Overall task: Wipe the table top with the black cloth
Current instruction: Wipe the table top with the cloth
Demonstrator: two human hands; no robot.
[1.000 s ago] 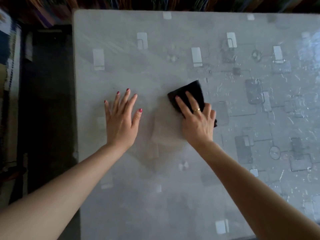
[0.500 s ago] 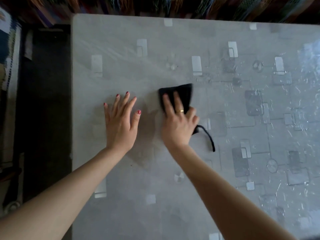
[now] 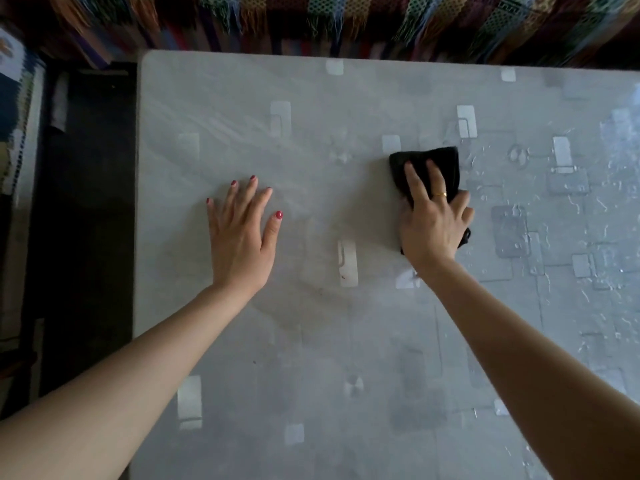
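Observation:
The table top (image 3: 311,393) is grey with a pattern of pale and dark squares under a glossy cover. A black cloth (image 3: 446,164) lies bunched on it right of centre. My right hand (image 3: 433,220) presses down on the cloth, fingers spread over it and a gold ring on one finger; most of the cloth's near part is hidden under the palm. My left hand (image 3: 242,233) rests flat on the bare table to the left, fingers apart, holding nothing.
A fringed, multicoloured woven fabric (image 3: 346,19) runs along the table's far edge. The table's left edge drops to a dark floor (image 3: 86,220). The right part of the table top (image 3: 588,237) shines with wet streaks and droplets.
My right hand slid the cloth left toward my left hand, then back to the right and farther away. My left hand stayed flat in place. The view tilted, showing more of the far edge.

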